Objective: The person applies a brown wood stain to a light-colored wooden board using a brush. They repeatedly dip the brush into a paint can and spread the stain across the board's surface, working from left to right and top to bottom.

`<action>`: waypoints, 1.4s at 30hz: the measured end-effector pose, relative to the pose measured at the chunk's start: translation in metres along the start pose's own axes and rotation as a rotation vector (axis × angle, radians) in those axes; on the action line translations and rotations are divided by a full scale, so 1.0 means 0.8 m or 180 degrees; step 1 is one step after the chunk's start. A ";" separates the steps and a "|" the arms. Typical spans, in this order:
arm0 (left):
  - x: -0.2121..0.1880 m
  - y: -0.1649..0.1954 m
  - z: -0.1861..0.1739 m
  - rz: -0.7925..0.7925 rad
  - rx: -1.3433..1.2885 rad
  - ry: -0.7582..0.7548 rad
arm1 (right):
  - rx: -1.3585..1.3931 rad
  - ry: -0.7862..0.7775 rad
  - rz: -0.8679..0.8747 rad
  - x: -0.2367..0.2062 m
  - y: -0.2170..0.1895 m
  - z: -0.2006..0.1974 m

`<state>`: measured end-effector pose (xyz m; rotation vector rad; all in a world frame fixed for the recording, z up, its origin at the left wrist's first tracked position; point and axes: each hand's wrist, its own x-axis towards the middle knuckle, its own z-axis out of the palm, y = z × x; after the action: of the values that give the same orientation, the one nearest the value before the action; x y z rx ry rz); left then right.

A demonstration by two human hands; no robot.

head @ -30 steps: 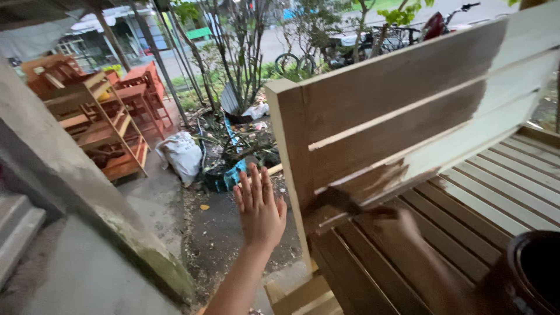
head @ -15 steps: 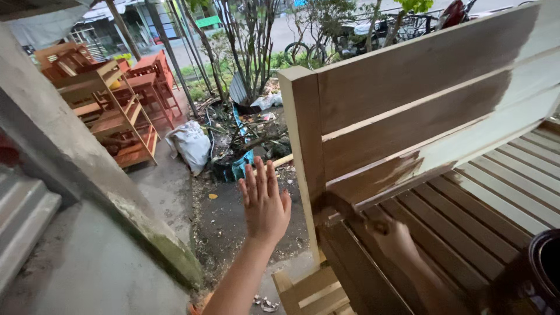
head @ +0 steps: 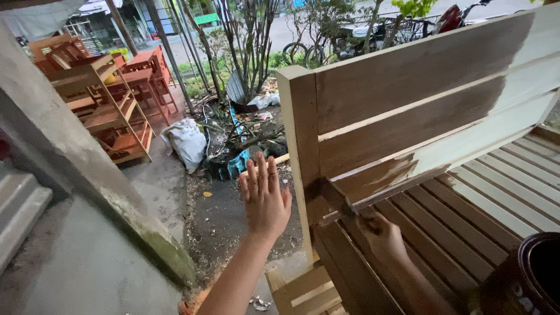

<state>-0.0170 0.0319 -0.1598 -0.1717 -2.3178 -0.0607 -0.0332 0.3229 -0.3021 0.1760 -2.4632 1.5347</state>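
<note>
A slatted wooden bench fills the right of the head view; its backrest is stained brown on the left and bare pale wood on the right. My right hand reaches through the frame and grips a paintbrush, its bristles against the lowest back slat near the left post. My left hand is raised in the air to the left of the post, fingers spread, holding nothing. A dark round paint can sits on the seat slats at the lower right.
A concrete wall slopes across the left. Beyond lie a dirt patch, a white sack, thin tree trunks, and stacked orange-brown wooden shelves and chairs. Bicycles and a motorbike stand at the far back.
The brush and my right hand have shifted left toward the bench post. My left hand stays raised and open, with the view tilted slightly.
</note>
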 end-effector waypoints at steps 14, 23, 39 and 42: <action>0.004 0.009 -0.001 0.0000 -0.0047 -0.0009 | -0.0043 0.0019 0.0153 -0.003 -0.004 0.001; -0.002 0.013 0.001 -0.0017 -0.0067 -0.0074 | -0.0549 -0.0304 0.0261 -0.009 0.003 -0.003; -0.022 -0.020 -0.015 -0.0135 0.0154 -0.0083 | -0.1044 -0.0048 0.1125 0.040 0.010 -0.105; -0.023 -0.025 -0.015 -0.0119 0.0096 -0.0086 | -0.0792 0.0428 0.1392 0.043 0.018 -0.116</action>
<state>0.0008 0.0088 -0.1647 -0.1146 -2.3476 -0.0423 -0.0574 0.4130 -0.2667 -0.5229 -2.6674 1.3065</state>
